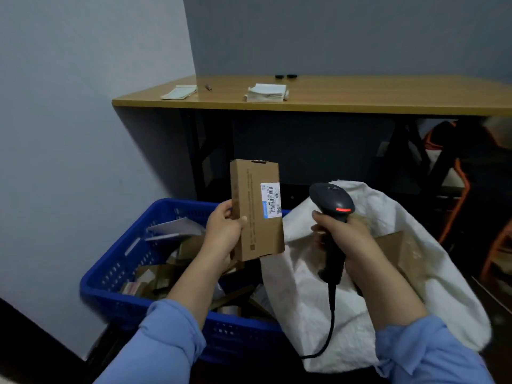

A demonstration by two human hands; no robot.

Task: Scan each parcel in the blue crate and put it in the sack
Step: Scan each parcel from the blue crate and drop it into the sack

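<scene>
Wooden table (pixel 346 105) along the far wall, not in use for the work; a stack of papers (pixel 267 92) and a thinner sheaf (pixel 180 92) lie on it.

White sack (pixel 313 314) slumped on the floor to the right, mouth gaping toward the person, presumably so a parcel can drop in one-handed. A brown cardboard piece (pixel 393 250) shows inside the opening.

Blue crate (pixel 110 273) just beside the sack on the left, touching it. Many parcels are jumbled inside, so the task looks far from done.

Parcel in hand: a tall brown box (pixel 255 223), held upright above the crate's far side. Left hand (pixel 224 231) grips its lower left edge, thumb across the front and fingers behind. This leaves the printed face toward the scanner.

Scanner (pixel 332 200), dark, pistol type. Right hand (pixel 340 239) is wrapped around its handle, over the sack. The head sits near the box and level with its upper half, red light on. Its cord (pixel 331 314) hangs down over the sack.

White label (pixel 271 199) with barcode, on the box's upper right, is clear of the thumb. Judgement: scan in progress; sack next.
</scene>
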